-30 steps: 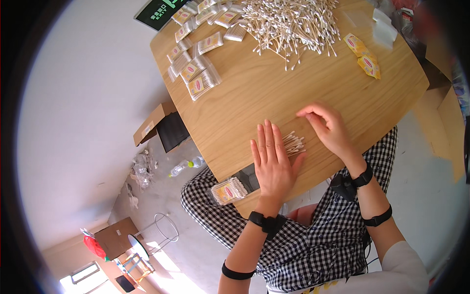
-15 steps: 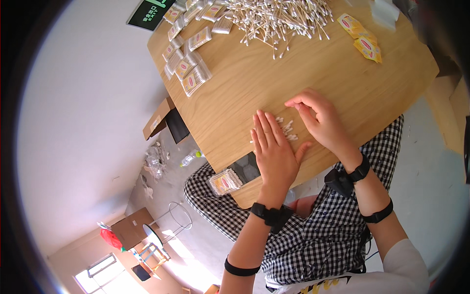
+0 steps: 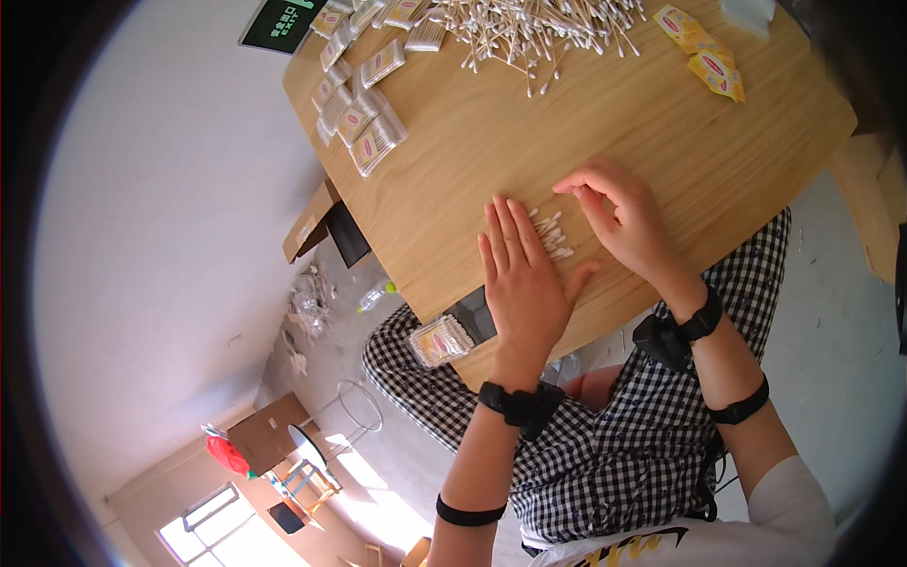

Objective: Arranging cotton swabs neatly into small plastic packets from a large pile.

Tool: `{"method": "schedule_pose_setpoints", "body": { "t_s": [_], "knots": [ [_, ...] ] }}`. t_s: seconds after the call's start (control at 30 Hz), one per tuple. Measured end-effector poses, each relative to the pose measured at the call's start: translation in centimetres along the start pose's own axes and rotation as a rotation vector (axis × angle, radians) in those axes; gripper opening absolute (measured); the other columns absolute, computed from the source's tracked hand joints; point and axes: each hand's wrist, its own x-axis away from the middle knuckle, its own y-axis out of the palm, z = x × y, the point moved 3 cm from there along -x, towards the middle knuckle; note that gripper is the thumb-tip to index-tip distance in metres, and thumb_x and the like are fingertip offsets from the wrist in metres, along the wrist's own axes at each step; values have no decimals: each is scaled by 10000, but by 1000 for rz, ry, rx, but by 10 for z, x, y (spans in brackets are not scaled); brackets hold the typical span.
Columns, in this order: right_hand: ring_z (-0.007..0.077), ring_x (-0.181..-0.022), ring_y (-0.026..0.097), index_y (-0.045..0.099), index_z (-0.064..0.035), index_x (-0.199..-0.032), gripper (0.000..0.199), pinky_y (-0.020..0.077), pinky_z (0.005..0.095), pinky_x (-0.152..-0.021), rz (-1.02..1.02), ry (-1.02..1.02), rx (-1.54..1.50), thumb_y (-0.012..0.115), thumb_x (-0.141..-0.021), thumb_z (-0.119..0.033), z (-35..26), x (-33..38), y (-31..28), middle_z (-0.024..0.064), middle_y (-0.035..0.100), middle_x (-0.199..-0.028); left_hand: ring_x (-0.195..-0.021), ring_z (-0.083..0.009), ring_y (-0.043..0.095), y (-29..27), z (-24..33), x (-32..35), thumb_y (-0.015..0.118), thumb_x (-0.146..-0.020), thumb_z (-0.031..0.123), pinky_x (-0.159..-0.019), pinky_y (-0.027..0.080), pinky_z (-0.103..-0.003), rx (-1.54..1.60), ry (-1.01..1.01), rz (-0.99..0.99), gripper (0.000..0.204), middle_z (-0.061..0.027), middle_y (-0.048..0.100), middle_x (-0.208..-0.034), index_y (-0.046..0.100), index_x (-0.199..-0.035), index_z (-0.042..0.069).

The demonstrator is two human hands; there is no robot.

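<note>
At the far left, at about nine o'clock, lies bare grey floor [image 3: 170, 236], with an open cardboard box [image 3: 316, 227] and some clear wrappers [image 3: 307, 302] just off the tabletop's left edge. The wooden tabletop [image 3: 605, 123] fills the upper middle; its near edge runs from about eight o'clock up toward three o'clock, and its left edge climbs toward eleven o'clock. Along that left edge sit filled clear packets of cotton swabs [image 3: 368, 123], and at twelve o'clock spreads a loose heap of cotton swabs [image 3: 539, 28]. Between these and the hands the wood is bare, giving open room on all sides of the work. One more filled packet [image 3: 441, 340] rests on the person's lap, below the near edge.

The left hand [image 3: 524, 283] lies flat, palm down, fingers straight and close together pointing toward twelve o'clock, thumb splayed toward two o'clock; it grips nothing. Just right of its fingers, touching them, lies a small bundle of cotton swabs [image 3: 553, 236], near the near edge. The swabs lie side by side, long axes running roughly from ten o'clock to four o'clock, white tips showing at the near end.

The right hand [image 3: 624, 222] arches over the bundle's right side, fingers curled and pointing toward nine o'clock, fingertips on the wood beside the swabs; whether they pinch any swab cannot be told. At one o'clock lie two yellow sachets [image 3: 704, 47].
</note>
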Motion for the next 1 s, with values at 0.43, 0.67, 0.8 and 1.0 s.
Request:
{"method": "schedule_pose_setpoints", "body": {
  "t_s": [0.43,0.67,0.8,1.0],
  "knots": [
    [222,-706,574,619,-23,-908,132,461,313,-609,-22,-9,74,537,-847,61,-2,-1,-1,85,612,-835,-1406,-437,185,0,14,17,533,-795,682,-1131,205,-507,10,13,30,1097,-337,218,-1475,190,-1402,-166],
    [233,-781,599,609,-34,-948,131,482,342,-675,-183,65,99,583,-835,28,-17,3,-3,82,615,-866,-1432,-396,136,-9,3,42,656,-732,643,-1138,149,-539,161,-77,77,1175,-308,167,-1507,109,-1447,-113],
    [261,-831,593,597,-41,-957,153,493,367,-716,-376,-40,331,630,-810,-13,-31,14,-6,88,611,-904,-1435,-403,113,-3,-5,64,678,-720,625,-1135,137,-552,222,-133,30,1194,-307,138,-1515,82,-1454,-104],
    [285,-835,580,592,-39,-954,166,486,379,-720,-383,67,310,627,-798,7,-39,21,-2,91,600,-912,-1430,-424,112,-8,-14,70,684,-735,593,-1133,138,-558,298,-146,87,1162,-305,140,-1517,89,-1461,-92]
  ]
}}
